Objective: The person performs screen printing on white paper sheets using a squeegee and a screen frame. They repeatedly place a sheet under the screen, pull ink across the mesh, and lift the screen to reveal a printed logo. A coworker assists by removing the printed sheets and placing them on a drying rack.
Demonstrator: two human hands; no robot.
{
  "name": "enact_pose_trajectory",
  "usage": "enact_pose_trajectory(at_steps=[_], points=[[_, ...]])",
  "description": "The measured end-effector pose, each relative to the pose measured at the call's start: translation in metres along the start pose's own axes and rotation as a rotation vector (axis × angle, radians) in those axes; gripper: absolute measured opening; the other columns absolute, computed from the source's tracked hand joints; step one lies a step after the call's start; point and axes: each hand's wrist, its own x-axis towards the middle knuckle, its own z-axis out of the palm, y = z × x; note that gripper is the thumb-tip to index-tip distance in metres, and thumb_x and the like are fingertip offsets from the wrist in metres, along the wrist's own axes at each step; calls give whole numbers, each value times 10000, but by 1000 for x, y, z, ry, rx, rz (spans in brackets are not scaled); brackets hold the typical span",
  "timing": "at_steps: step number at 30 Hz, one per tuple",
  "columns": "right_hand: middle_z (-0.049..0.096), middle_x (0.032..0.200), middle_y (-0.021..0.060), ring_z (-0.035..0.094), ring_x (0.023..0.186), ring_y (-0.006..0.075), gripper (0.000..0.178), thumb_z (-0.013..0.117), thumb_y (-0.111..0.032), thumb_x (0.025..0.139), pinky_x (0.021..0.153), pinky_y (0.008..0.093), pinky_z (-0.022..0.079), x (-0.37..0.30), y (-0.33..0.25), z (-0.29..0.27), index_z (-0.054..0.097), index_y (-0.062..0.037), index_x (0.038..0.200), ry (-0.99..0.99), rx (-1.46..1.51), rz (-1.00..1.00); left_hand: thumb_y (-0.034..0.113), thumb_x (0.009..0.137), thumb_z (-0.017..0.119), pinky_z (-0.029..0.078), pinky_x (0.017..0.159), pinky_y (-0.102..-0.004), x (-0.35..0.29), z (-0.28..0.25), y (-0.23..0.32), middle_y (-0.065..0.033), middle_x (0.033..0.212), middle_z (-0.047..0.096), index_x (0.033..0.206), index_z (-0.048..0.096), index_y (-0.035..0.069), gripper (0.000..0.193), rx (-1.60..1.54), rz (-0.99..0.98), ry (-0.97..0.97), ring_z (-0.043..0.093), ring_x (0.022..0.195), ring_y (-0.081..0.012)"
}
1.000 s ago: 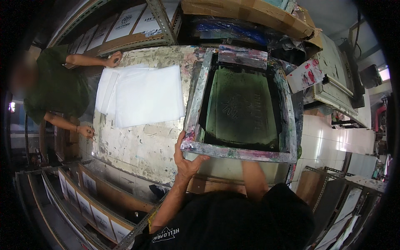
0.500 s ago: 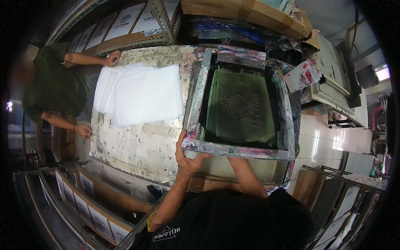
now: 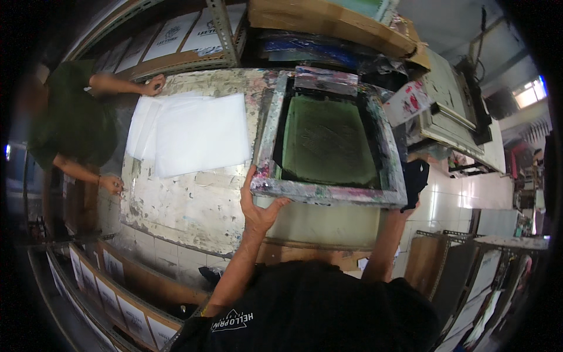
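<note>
Screen-printing frame [image 3: 328, 138] tilts up, long axis pointing away, near edge in left hand [image 3: 258, 211].

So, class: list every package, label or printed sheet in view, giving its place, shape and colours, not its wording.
Printed sheets: on the metal shelf beyond the table, white rectangles with dark print.
Cardboard box: top shelf, long, brown.
Small carton: right of the printing frame, white with red marks.
Printed boards: lower left rack, white rectangles.
</note>
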Motion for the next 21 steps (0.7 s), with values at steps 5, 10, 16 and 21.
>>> enact_pose_trajectory(at_steps=[5,10,16,21], points=[[699,1094,133,694,892,245,305,597,-171,974,740,313,555,-67,-112,3,617,12,1216,260,-573,-63,169,694,913,450,1023,-363,15,0,20,-164,1278,593,1484,364,-10,979,-117,-45,32,577,1156,-244],[677,990,184,668,864,308,299,604,-139,959,790,368,534,-111,-87,-73,573,4,1220,206,-1382,-485,157,682,914,438,1034,-371,33,1,46,-194,1260,612,1443,419,-21,925,-249,-91,51,578,1165,-252],[441,1342,259,390,1253,496,535,670,11,770,995,585,384,-152,-25,-94,501,-31,1275,-271,-1782,-355,169,700,903,430,1042,-368,33,3,51,-204,1253,627,1440,424,-19,902,-269,-80,67,586,1164,-256],[502,1298,261,498,1179,476,484,700,-102,799,869,608,444,-166,-35,-94,502,-54,1238,-305,-1845,-255,178,695,912,438,1032,-357,26,2,44,-190,1260,625,1440,435,0,902,-209,-64,98,589,1152,-249]])
